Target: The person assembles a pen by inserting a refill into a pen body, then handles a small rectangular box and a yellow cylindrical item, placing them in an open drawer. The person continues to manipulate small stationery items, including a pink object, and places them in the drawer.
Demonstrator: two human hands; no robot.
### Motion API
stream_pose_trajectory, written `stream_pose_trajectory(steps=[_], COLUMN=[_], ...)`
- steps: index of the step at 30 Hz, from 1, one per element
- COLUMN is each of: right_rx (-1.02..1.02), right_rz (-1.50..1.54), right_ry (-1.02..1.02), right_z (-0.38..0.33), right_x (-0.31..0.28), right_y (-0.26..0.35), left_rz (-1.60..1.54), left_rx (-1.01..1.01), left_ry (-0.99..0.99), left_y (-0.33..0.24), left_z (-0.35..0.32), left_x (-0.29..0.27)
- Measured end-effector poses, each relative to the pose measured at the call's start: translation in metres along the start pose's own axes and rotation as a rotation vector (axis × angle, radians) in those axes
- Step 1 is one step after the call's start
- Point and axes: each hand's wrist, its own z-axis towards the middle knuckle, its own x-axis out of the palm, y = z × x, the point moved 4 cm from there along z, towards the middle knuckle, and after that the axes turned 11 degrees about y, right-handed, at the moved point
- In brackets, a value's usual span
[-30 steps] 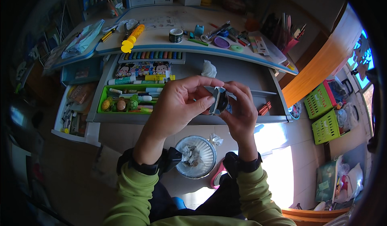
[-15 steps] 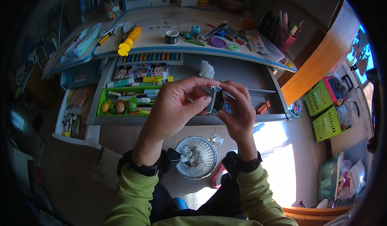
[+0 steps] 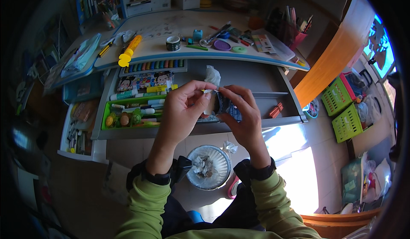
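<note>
A small dark blue cardboard box (image 3: 234, 112) is held between my two hands above the front of the pulled-out drawer (image 3: 252, 74). Its end stands open, with a pale flap (image 3: 210, 105) beside the dark inside. My left hand (image 3: 181, 109) pinches the flap side between thumb and fingers. From the other side, the fingers and thumb of my right hand (image 3: 243, 109) grip the box. What the box contains is too dark to make out. Behind my hands lies a crumpled white tissue (image 3: 212, 75). A green tray (image 3: 106, 118) of markers and small toys sits to the left.
Below the drawer stands a wastebasket (image 3: 223, 170) with crumpled paper inside. Reddish sticks (image 3: 276, 110) lie in the drawer's right part. On the desk are a tape roll (image 3: 173, 44), a yellow tube (image 3: 130, 51) and a pen cup (image 3: 297, 40). Green baskets (image 3: 347, 126) stand at right.
The box has turned and shifted slightly left in my hands, and its pale flap now shows more. The whole view has moved a little. Both hands keep their grip.
</note>
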Motion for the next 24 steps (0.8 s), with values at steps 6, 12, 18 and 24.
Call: stream_pose_trajectory(steps=[6, 12, 18, 24], right_rx=[0.016, 0.03, -0.045, 0.057], right_rz=[0.127, -0.162, -0.268, -0.114], right_ry=[-0.008, 0.286, 0.614, 0.596], right_z=[0.003, 0.031, 0.082, 0.092], right_x=[-0.006, -0.016, -0.012, 0.0], right_y=[-0.009, 0.009, 0.018, 0.013], left_rz=[-0.509, -0.948, -1.329, -1.458], left_rx=[-0.113, -0.102, 0.006, 0.041], left_ry=[-0.064, -0.142, -0.376, -0.404], left_y=[0.033, 0.06, 0.065, 0.06], left_z=[0.006, 0.011, 0.013, 0.012], left_x=[0.009, 0.017, 0.01, 0.011])
